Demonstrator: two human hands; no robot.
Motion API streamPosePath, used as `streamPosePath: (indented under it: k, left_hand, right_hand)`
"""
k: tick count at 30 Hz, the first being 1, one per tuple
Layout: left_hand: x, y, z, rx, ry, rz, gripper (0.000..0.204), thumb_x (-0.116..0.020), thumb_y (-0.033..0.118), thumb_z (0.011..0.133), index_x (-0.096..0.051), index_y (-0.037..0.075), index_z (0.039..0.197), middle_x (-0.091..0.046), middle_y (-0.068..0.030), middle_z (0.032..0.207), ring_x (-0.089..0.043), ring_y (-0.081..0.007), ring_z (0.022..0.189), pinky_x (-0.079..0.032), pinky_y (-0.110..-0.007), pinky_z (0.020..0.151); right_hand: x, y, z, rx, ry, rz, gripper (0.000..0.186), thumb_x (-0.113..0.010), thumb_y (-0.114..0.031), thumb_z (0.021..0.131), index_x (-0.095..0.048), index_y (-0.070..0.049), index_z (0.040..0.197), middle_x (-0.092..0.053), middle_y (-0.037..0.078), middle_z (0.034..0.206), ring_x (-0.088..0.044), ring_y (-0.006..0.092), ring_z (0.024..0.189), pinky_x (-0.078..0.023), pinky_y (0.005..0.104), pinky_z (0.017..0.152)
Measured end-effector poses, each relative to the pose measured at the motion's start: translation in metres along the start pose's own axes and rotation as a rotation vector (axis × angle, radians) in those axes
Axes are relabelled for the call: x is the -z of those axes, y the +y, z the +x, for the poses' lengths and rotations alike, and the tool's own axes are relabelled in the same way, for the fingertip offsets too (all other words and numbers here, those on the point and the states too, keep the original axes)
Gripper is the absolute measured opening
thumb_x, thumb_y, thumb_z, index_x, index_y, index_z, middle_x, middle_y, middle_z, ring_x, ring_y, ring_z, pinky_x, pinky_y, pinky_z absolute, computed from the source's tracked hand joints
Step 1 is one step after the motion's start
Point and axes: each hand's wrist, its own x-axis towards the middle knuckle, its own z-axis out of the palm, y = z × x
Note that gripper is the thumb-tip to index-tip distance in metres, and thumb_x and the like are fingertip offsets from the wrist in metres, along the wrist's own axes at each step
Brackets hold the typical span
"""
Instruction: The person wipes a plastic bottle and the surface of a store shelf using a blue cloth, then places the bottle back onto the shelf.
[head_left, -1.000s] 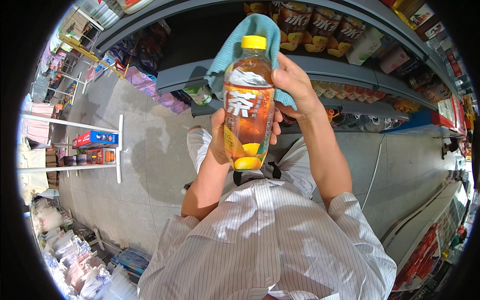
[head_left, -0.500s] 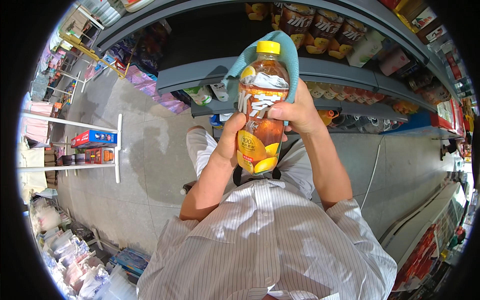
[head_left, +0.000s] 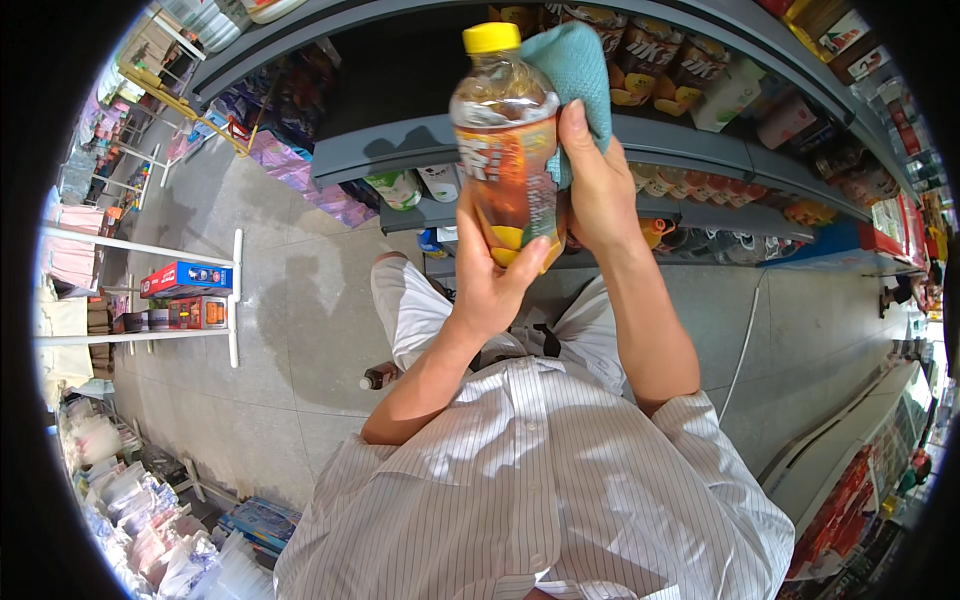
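Note:
My left hand (head_left: 492,280) grips the lower part of an upright, slightly tilted plastic bottle (head_left: 505,170) of brown drink with a yellow cap and a lemon-printed label, lifted in front of the shelves. My right hand (head_left: 598,190) holds a folded teal cloth (head_left: 570,65) against the bottle's right side, thumb raised; the cloth partly lies behind the bottle. A second dark bottle (head_left: 378,376) lies on the floor beside my left leg.
Grey shelving (head_left: 360,150) ahead holds packs of drinks (head_left: 660,60) and other bottles. On the left stand a white rack (head_left: 238,300) with boxed goods and piles of bagged goods (head_left: 130,500). A white low unit (head_left: 850,470) is at right, and a pale cord (head_left: 742,350) crosses the floor.
The bottle has risen and moved left and been turned, its label now angled away. My right hand has shifted up to its side with the cloth. The floor bottle shows more.

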Motion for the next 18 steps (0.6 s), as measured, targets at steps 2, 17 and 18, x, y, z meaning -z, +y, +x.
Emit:
streamPosePath:
  k: [2,17,18]
  left_hand:
    - [0.004,0.000,0.001,-0.030,0.042,-0.036,0.081,-0.065,0.007,0.092,-0.012,-0.003,0.152,-0.042,-0.0150,0.140,-0.050,-0.0201,0.125,-0.044,-0.035,0.105]
    - [0.029,-0.032,0.019,-0.213,0.240,0.139,0.088,-0.071,0.005,0.090,-0.011,-0.002,0.153,-0.040,-0.0161,0.141,-0.047,-0.0218,0.128,-0.039,-0.035,0.108]
    - [0.033,-0.032,0.022,-0.216,0.256,0.124,0.088,-0.072,0.005,0.090,-0.011,-0.002,0.153,-0.040,-0.0161,0.141,-0.048,-0.0217,0.127,-0.040,-0.035,0.108]
  right_hand:
    - [-0.002,0.018,-0.014,-0.130,0.059,0.016,0.051,-0.050,-0.043,0.106,-0.058,0.003,0.127,-0.064,0.006,0.115,-0.056,0.0114,0.104,-0.047,0.0283,0.092]
    - [-0.036,0.048,-0.076,-0.537,0.351,0.460,0.029,-0.054,-0.022,0.105,-0.057,-0.004,0.127,-0.063,0.006,0.122,-0.060,0.0170,0.110,-0.051,0.0381,0.094]
    - [-0.031,0.054,-0.075,-0.519,0.319,0.420,0.027,-0.055,-0.020,0.104,-0.059,-0.004,0.125,-0.064,0.006,0.121,-0.061,0.0173,0.109,-0.051,0.0377,0.094]
